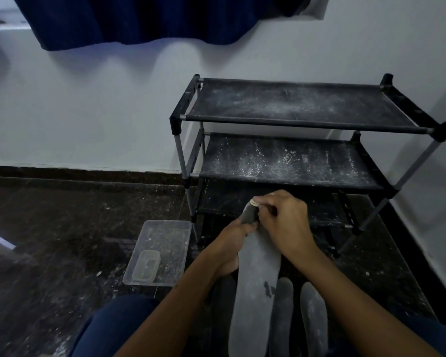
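Dust-speckled dark floor (62, 228) met a white wall (88, 112) under a blue curtain (139, 19); a black shelf rack (294, 124) stood in the corner, whitish dust on its tiers. From the head view, we held a long grey strip (255, 292) above our lap; its long axis ran almost straight away from us, its narrow far end pointing at the rack's lowest tier. Our left hand (233, 243) gripped the strip near that end, fingers curled round its edge; our right hand (285, 220) pinched the tip itself. Two similar grey pieces (283, 305) lay just right of it; a clear plastic tray (165, 243) sat left, holding a small tub (146, 264).
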A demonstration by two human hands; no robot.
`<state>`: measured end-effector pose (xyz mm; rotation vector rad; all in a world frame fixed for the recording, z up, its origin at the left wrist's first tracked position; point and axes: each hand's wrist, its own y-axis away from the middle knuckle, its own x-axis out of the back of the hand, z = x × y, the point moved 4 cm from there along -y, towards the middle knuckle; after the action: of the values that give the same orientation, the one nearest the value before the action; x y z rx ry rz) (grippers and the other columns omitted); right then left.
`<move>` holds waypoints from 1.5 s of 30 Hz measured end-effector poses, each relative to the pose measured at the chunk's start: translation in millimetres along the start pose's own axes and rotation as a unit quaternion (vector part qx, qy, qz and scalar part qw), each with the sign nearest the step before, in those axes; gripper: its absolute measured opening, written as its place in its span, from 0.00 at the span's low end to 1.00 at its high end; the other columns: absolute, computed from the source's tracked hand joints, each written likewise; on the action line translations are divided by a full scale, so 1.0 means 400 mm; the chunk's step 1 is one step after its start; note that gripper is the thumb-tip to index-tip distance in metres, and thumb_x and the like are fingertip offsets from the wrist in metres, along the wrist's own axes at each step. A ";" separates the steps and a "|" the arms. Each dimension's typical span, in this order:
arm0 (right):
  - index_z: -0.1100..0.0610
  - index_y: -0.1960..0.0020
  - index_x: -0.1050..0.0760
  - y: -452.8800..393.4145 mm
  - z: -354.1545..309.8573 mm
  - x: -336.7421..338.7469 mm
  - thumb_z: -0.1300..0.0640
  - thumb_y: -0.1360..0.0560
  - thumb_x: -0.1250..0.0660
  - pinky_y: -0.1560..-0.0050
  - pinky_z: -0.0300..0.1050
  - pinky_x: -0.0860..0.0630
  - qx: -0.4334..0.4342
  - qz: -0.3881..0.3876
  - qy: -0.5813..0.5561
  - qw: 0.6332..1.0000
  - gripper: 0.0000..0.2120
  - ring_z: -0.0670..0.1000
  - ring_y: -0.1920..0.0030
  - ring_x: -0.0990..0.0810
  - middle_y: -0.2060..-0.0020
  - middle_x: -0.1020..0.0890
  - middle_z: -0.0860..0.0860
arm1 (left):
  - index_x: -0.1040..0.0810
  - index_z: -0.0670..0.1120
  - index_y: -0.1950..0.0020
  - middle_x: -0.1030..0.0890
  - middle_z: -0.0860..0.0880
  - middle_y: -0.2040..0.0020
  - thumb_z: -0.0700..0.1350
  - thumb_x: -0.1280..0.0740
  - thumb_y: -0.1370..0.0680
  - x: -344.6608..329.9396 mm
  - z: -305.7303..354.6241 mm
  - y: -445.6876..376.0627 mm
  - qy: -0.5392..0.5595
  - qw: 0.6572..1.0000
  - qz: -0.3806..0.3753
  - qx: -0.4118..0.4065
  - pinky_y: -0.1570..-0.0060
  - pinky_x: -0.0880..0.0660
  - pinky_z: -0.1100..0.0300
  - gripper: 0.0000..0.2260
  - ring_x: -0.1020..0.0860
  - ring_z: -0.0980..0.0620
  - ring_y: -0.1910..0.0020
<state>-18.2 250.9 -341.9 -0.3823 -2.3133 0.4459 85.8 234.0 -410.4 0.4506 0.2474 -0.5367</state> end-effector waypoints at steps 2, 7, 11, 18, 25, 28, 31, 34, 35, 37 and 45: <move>0.59 0.52 0.17 0.009 -0.022 -0.010 0.70 0.29 0.33 0.50 0.23 0.31 0.040 -0.029 -0.020 0.999 0.10 0.42 0.56 0.23 0.55 0.19 0.52 | 0.24 0.41 0.40 0.19 0.42 0.50 0.37 0.44 0.19 -0.001 0.006 0.002 -0.003 1.000 0.007 -0.018 0.51 0.24 0.57 0.13 0.20 0.48 0.50; 0.60 0.52 0.18 0.019 -0.041 -0.030 0.68 0.29 0.33 0.51 0.40 0.24 0.109 -0.074 0.053 0.990 0.09 0.52 0.52 0.22 0.55 0.19 0.54 | 0.26 0.45 0.38 0.20 0.42 0.44 0.35 0.47 0.19 -0.013 0.009 0.012 -0.014 0.998 0.045 -0.028 0.45 0.24 0.56 0.15 0.21 0.47 0.43; 0.62 0.50 0.18 -0.006 0.004 -0.005 0.69 0.28 0.35 0.50 0.45 0.22 0.045 -0.022 0.100 0.994 0.10 0.54 0.50 0.22 0.53 0.20 0.56 | 0.29 0.49 0.32 0.20 0.43 0.41 0.33 0.47 0.21 -0.018 0.009 0.011 -0.024 0.999 0.025 -0.032 0.43 0.25 0.54 0.21 0.23 0.46 0.40; 0.60 0.55 0.17 0.023 -0.050 -0.038 0.68 0.33 0.31 0.57 0.39 0.22 0.124 -0.072 0.084 0.986 0.10 0.53 0.56 0.20 0.58 0.19 0.54 | 0.25 0.48 0.39 0.20 0.43 0.44 0.37 0.48 0.18 -0.010 -0.005 0.008 -0.042 0.996 0.071 -0.015 0.43 0.25 0.56 0.15 0.22 0.48 0.42; 0.61 0.48 0.19 0.011 -0.027 -0.028 0.69 0.28 0.34 0.49 0.38 0.23 0.067 -0.024 0.065 0.995 0.11 0.52 0.52 0.21 0.54 0.20 0.55 | 0.25 0.49 0.38 0.19 0.45 0.45 0.36 0.47 0.19 -0.013 0.001 0.007 -0.024 0.999 0.037 -0.024 0.46 0.25 0.57 0.16 0.22 0.48 0.43; 0.60 0.51 0.18 0.035 -0.058 -0.045 0.67 0.31 0.32 0.54 0.38 0.23 0.125 -0.062 0.068 0.988 0.11 0.52 0.54 0.20 0.55 0.19 0.54 | 0.24 0.46 0.41 0.18 0.45 0.48 0.40 0.47 0.17 -0.003 -0.003 0.008 0.006 0.998 0.058 -0.017 0.53 0.24 0.60 0.13 0.19 0.51 0.48; 0.61 0.49 0.19 0.008 -0.016 -0.030 0.67 0.27 0.34 0.52 0.42 0.22 0.059 -0.031 0.059 0.996 0.09 0.51 0.54 0.21 0.55 0.20 0.54 | 0.25 0.46 0.38 0.19 0.43 0.46 0.37 0.45 0.19 0.003 0.004 0.008 0.025 0.999 0.041 -0.017 0.49 0.24 0.56 0.15 0.21 0.47 0.45; 0.60 0.59 0.20 -0.005 0.029 -0.009 0.63 0.24 0.37 0.64 0.38 0.27 -0.018 -0.006 0.077 0.997 0.09 0.48 0.64 0.23 0.63 0.23 0.52 | 0.25 0.48 0.37 0.19 0.44 0.44 0.38 0.44 0.19 0.005 0.011 0.012 0.041 0.998 0.044 -0.015 0.47 0.24 0.56 0.14 0.21 0.47 0.45; 0.60 0.61 0.21 -0.002 0.035 -0.008 0.62 0.23 0.37 0.67 0.35 0.29 -0.032 -0.003 0.079 0.996 0.10 0.47 0.66 0.24 0.64 0.24 0.52 | 0.26 0.47 0.36 0.19 0.44 0.44 0.38 0.44 0.19 0.006 0.009 0.012 0.044 0.998 0.042 -0.013 0.47 0.24 0.56 0.14 0.21 0.48 0.45; 0.61 0.54 0.19 0.011 0.021 -0.013 0.63 0.24 0.36 0.65 0.28 0.32 -0.024 0.003 0.074 0.997 0.07 0.47 0.64 0.23 0.61 0.21 0.54 | 0.25 0.47 0.36 0.19 0.43 0.45 0.39 0.43 0.19 0.005 0.008 0.013 0.046 0.998 0.033 -0.009 0.48 0.24 0.56 0.14 0.21 0.48 0.46; 0.61 0.50 0.19 0.000 0.031 -0.007 0.65 0.26 0.34 0.59 0.29 0.29 -0.020 0.017 0.061 0.998 0.07 0.49 0.60 0.20 0.57 0.18 0.56 | 0.25 0.44 0.36 0.18 0.44 0.49 0.38 0.44 0.19 0.007 0.006 0.014 0.052 0.998 0.035 0.005 0.50 0.24 0.55 0.14 0.20 0.48 0.50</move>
<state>-25.1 247.4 -351.9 -0.4561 -2.2031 0.3833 91.5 235.7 -407.4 0.4966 0.3271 -0.4476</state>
